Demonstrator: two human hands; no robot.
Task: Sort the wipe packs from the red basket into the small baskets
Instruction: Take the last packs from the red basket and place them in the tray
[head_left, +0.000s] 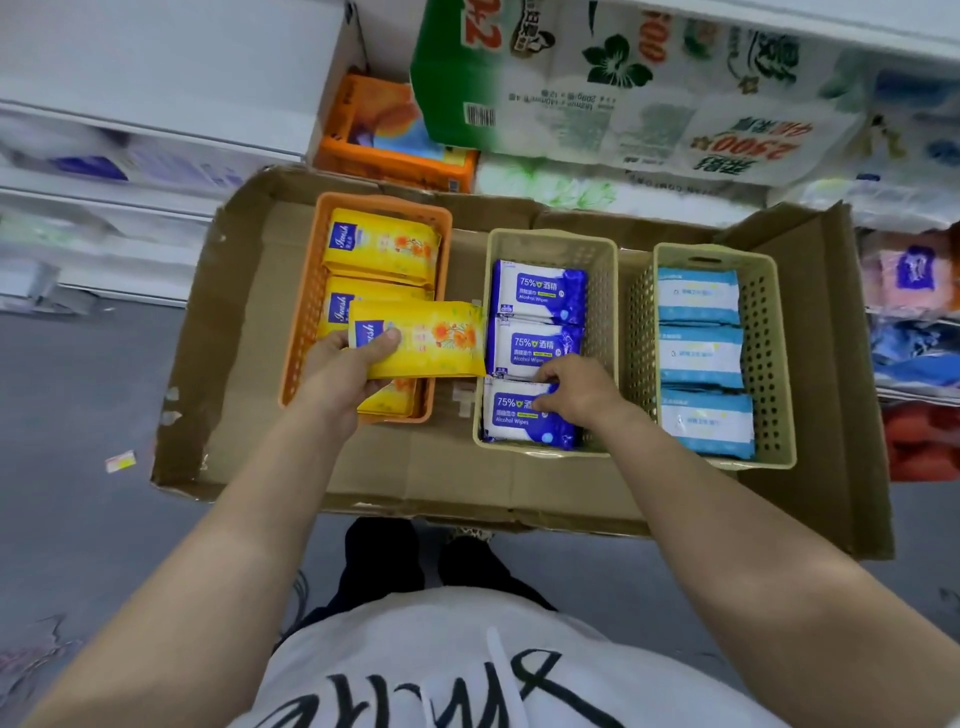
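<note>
My left hand (345, 364) grips a yellow wipe pack (423, 338) by its left end, held just above the orange basket (306, 312), which holds more yellow packs (382, 244). My right hand (571, 387) pinches the nearest blue-and-white alcohol wipe pack (514, 418) inside the middle beige basket (602, 291), behind which lie two more such packs (537, 288). The right beige basket (769, 364) holds three light blue packs (698, 353). No red basket is in view.
The three baskets stand in a flattened cardboard tray (441, 483) on a grey floor. Large tissue packages (649, 88) and an orange pack (384, 135) lie behind it. Shelves with goods flank both sides. A small scrap of paper (120, 461) lies on the floor.
</note>
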